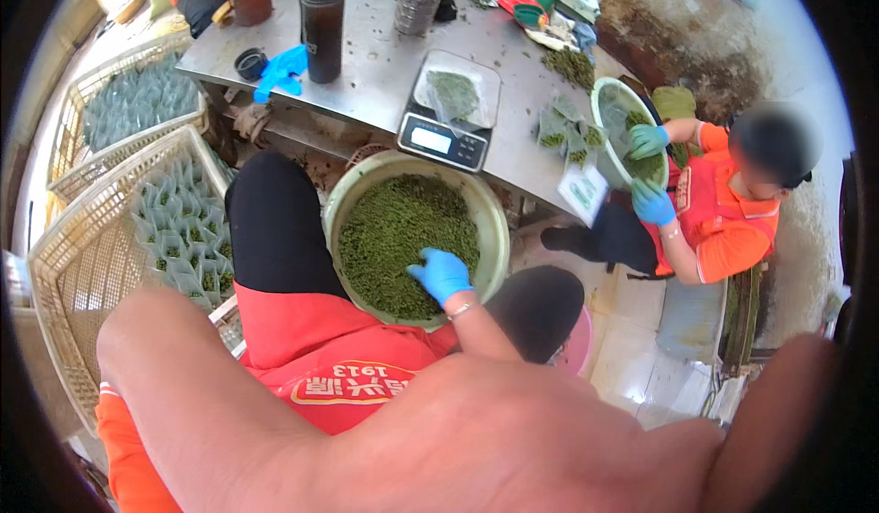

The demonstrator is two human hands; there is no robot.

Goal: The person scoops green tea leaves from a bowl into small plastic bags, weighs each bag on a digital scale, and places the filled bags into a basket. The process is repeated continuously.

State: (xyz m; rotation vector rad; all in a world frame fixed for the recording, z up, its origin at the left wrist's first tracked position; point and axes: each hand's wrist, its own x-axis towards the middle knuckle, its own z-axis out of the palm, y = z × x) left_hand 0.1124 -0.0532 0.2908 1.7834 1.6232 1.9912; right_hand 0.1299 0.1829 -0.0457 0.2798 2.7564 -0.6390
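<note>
My right hand (444, 277), in a blue glove with a bracelet at the wrist, rests on a heap of small green leafy bits (394, 229). Its fingertips are apart on the heap's surface. The heap lies in a wide pale green basin (499, 238) between my knees. My bare left arm (201, 376) bends at the elbow and crosses close in front of the camera. Large blurred skin fills the lower edge there, and the left hand's fingers cannot be made out. Beyond the basin, a digital scale (467, 153) on the metal table bears a clear bag (453, 96) of green bits.
On my left stand plastic crates (82, 266) holding many small filled bags (183, 229). The metal table (366, 101) carries a dark bottle (322, 32), a blue glove (282, 71) and small bags (568, 128). At the right, a gloved co-worker (723, 211) handles another basin (600, 114).
</note>
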